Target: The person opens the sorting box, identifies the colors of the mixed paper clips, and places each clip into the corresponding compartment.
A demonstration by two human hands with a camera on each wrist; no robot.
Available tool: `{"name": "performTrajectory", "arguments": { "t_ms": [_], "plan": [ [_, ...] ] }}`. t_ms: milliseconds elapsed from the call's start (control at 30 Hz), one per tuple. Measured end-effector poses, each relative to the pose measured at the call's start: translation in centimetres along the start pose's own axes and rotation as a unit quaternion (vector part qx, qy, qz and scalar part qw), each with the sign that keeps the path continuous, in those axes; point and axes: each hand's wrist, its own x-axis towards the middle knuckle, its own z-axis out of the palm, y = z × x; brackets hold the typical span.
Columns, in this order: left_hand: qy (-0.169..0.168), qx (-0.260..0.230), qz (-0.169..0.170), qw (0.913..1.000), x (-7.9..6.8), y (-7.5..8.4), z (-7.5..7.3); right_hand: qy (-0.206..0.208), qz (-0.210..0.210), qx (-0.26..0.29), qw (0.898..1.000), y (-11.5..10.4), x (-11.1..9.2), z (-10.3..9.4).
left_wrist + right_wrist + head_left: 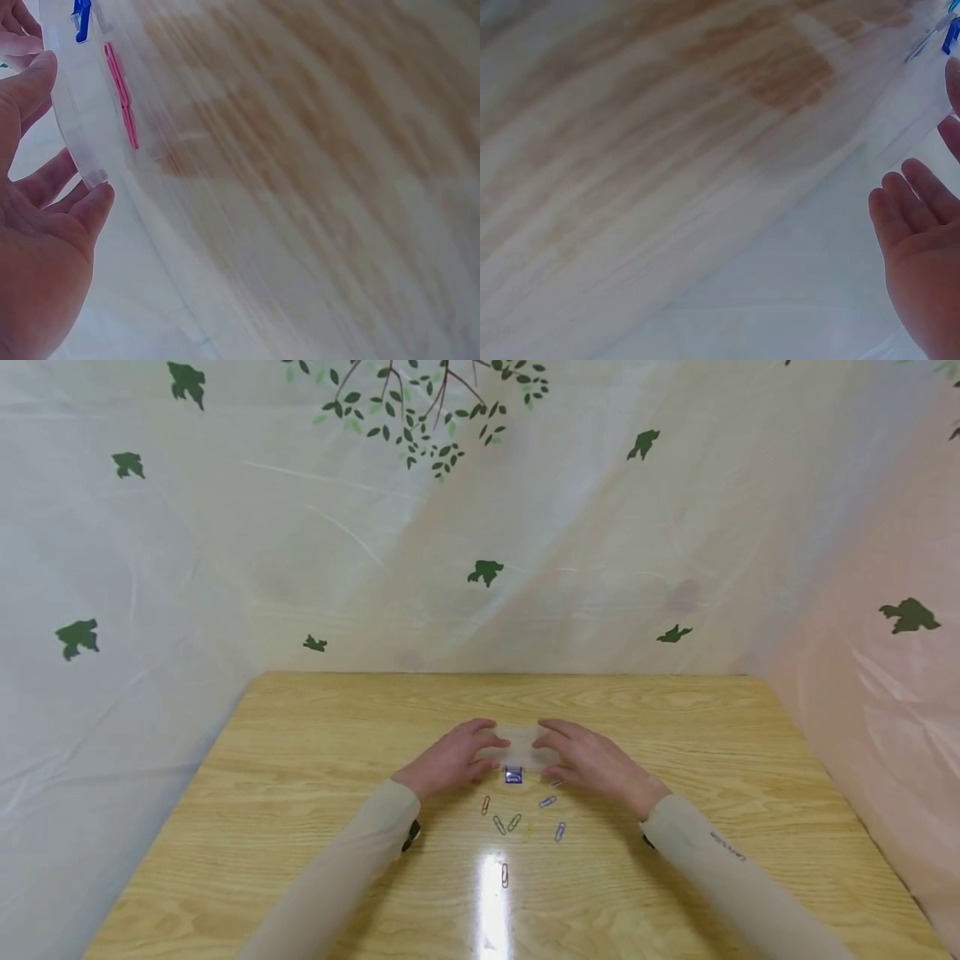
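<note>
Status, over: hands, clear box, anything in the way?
Left hand curled around left end of clear box; right hand at its right end, contact unclear. Blue latch looks unobstructed. Paper clips scattered on table in front.

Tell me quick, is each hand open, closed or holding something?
Left hand: fingertips at the clear container; whether it grips can't be told.
Right hand: open, fingers loosely extended beside the container.

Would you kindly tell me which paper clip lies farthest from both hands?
It is the red clip lying lowest in the head view, beside the bright reflection; the other clips, including the upper red one, all lie nearer the clear box.
</note>
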Motion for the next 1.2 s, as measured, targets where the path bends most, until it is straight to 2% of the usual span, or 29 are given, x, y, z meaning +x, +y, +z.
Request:
{"name": "performTrajectory", "arguments": {
  "t_ms": [200, 333, 467, 600, 733, 900, 1033, 1200],
  "plan": [
    [0.003, -0.005, -0.001, 1.0, -0.1, -0.1, 0.3, -0.012, 0.027, 0.015, 0.999, 0.1, -0.1, 0.0],
    [0.003, -0.017, -0.008, 0.9998, -0.3, -0.1, 0.5, -0.013, 0.028, 0.014, 0.999, 0.1, -0.2, 0.1],
    [0.015, -0.008, -0.013, 0.9998, -0.6, -0.1, 0.6, -0.011, 0.026, 0.017, 0.999, 0.0, -0.2, 0.2],
    [0.031, -0.008, -0.036, 0.9988, -1.0, -0.2, 0.7, -0.008, 0.026, 0.024, 0.999, -0.1, -0.3, 0.2],
    [0.027, -0.03, -0.063, 0.9972, -1.2, -0.4, 0.6, -0.006, 0.026, 0.028, 0.999, -0.1, -0.5, 0.2],
    [0.025, -0.062, -0.077, 0.9948, -1.0, -0.5, 0.3, -0.01, 0.038, 0.042, 0.998, -0.2, -0.4, 0.1],
    [0.027, -0.07, -0.082, 0.9938, -1.0, -0.6, 0.1, -0.005, 0.039, 0.039, 0.998, -0.3, -0.3, 0.1],
    [0.032, -0.068, -0.073, 0.9946, -0.9, -0.8, 0.0, 0.012, 0.025, 0.01, 1.0, -0.2, -0.4, 0.0]
  ]
}}
